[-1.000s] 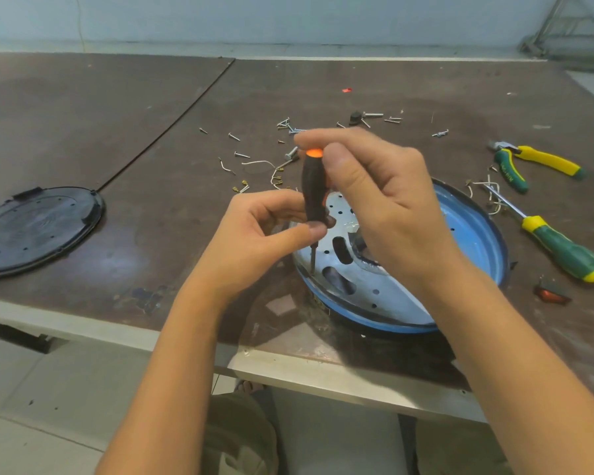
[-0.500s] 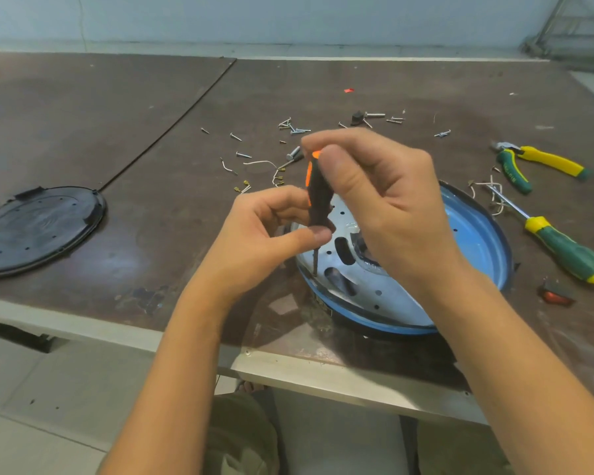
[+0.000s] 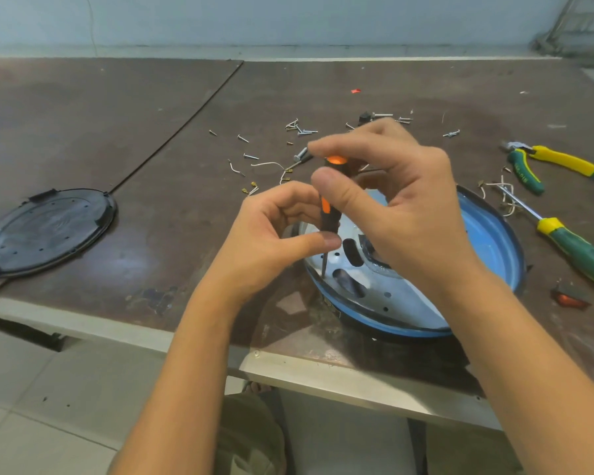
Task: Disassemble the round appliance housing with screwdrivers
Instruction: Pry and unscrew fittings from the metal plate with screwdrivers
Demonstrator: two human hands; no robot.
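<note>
Two hands hold one small black-and-orange screwdriver point(image 3: 329, 214) upright, its tip on the metal plate point(image 3: 402, 296) inside the round blue housing point(image 3: 487, 248), which sits at the front edge of the table point(image 3: 186, 234). The grip of the right hand point(image 3: 402, 207) pinches the handle top, that of the left hand point(image 3: 275, 241) its lower end. Right of the housing lie a green screwdriver point(image 3: 576, 248) and pliers point(image 3: 546, 162).

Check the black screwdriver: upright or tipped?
Screwdriver upright, roughly vertical: orange cap on top, tip down on the plate in the housing. Left hand and right hand pinch its handle.
</note>
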